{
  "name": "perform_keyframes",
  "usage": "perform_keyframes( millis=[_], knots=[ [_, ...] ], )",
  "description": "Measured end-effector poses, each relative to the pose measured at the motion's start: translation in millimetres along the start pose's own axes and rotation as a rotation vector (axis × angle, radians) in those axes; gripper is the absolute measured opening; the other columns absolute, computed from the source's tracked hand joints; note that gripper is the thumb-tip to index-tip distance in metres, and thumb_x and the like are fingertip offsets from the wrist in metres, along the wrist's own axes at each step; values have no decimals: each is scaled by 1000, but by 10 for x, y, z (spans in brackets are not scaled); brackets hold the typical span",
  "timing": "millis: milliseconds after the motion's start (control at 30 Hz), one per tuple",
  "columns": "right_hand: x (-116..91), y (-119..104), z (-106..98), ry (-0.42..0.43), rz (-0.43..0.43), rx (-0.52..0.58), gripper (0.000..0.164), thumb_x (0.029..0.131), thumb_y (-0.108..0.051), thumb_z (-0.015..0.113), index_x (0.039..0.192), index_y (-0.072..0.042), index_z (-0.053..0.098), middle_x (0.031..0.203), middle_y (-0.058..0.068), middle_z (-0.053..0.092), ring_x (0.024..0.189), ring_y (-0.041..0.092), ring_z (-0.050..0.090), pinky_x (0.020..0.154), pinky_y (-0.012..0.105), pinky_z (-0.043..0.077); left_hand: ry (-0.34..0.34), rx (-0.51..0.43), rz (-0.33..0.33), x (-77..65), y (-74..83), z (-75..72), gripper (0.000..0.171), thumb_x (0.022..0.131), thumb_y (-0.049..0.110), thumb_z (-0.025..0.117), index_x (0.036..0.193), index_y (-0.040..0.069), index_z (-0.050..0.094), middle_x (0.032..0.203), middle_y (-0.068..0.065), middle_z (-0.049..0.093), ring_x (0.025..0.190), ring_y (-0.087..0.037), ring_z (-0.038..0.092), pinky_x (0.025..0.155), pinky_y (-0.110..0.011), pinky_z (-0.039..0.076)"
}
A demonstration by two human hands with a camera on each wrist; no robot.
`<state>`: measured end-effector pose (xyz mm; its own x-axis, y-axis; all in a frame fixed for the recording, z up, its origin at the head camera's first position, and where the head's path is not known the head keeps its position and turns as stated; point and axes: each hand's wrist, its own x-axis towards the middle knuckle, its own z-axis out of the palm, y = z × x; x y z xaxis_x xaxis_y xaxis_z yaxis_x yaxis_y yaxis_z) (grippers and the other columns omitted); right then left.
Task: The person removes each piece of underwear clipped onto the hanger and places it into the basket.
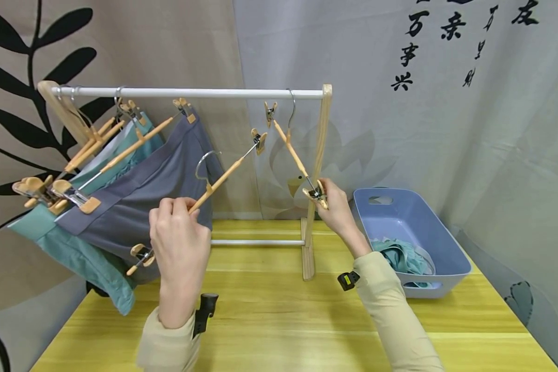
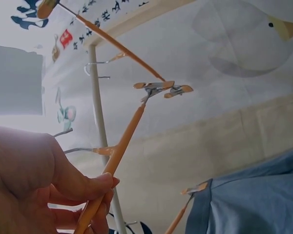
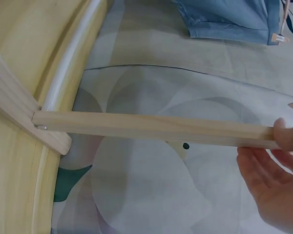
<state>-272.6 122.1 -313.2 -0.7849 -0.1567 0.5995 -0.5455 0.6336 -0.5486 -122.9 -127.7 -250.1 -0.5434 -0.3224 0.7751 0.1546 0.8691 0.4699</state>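
Left hand (image 1: 180, 243): pinched the bar of a loose hanger (image 1: 225, 174) between thumb and fingers, above the wooden table (image 1: 279, 320).
Loose hanger: tilted in midair below the rail (image 1: 190, 93), its hook free of it; the upper clip (image 1: 259, 140) rose toward a hung hanger (image 1: 289, 144), and the lower clip (image 1: 142, 255) sat beneath the hand.
Right hand (image 1: 339, 206): gripped the wooden upright (image 1: 324, 129) of the rack, thumb on one side and fingers on the other in the right wrist view; whether it also touched the clip (image 1: 316, 194) beside it could not be told.
Hung hanger: hooked over the rail near its right end, slanting down to that clip.
Clothing: a grey-blue garment (image 1: 167, 175) hung by clips at the rail's left, with teal garments (image 1: 81, 258) beside and behind it.
Basin (image 1: 439, 288): blue, stood on the table to the right of the rack with crumpled teal cloth (image 1: 402, 256) inside.
Sleeves (image 1: 390, 305): beige on both arms, a dark device (image 1: 205, 312) at each wrist.
Backdrop (image 1: 446, 139): a pale hanging, carried black leaves (image 1: 65, 26) at left and black characters (image 1: 402, 80) at upper right.
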Motion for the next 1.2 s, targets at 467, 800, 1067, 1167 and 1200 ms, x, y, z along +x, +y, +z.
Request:
perform_keyframes(
  millis=[467, 800, 1067, 1167, 1200],
  knots=[
    [40, -5, 47, 0, -15, -82, 42, 65, 16, 53, 105, 4, 51, 99, 20, 63, 92, 33, 63, 82, 43, 51, -23, 51, -29, 131, 82, 46, 13, 79, -6, 57, 91, -8, 63, 90, -24, 58, 80, -43, 47, 72, -51, 41],
    [38, 18, 66, 2, -33, -73, 40, 70, 15, 53, 108, 4, 51, 96, 19, 63, 89, 32, 64, 79, 40, 53, -29, 123, -62, 311, 201, 111, 16, 80, -5, 53, 93, -7, 62, 93, -23, 57, 82, -43, 47, 67, -55, 42],
    [41, 10, 60, -4, -29, -47, 33, 76, 11, 50, 108, 3, 51, 97, 19, 62, 91, 31, 64, 80, 40, 53, -39, 154, -62, 460, 259, 177, 18, 77, -7, 50, 90, -9, 61, 91, -24, 56, 82, -45, 48, 67, -56, 42],
    [41, 6, 62, -3, -30, -32, 29, 79, 10, 48, 108, 3, 51, 96, 18, 62, 92, 31, 64, 79, 39, 54, -50, 170, -62, 503, 280, 202, 18, 74, -9, 47, 86, -8, 60, 89, -24, 55, 82, -45, 48, 66, -56, 43],
    [42, 7, 63, -3, -34, -29, 28, 81, 10, 48, 108, 3, 51, 97, 18, 62, 92, 31, 64, 79, 39, 54, -53, 173, -63, 515, 285, 210, 18, 74, -9, 46, 86, -9, 60, 89, -24, 55, 82, -45, 48, 66, -56, 43]
  ],
)
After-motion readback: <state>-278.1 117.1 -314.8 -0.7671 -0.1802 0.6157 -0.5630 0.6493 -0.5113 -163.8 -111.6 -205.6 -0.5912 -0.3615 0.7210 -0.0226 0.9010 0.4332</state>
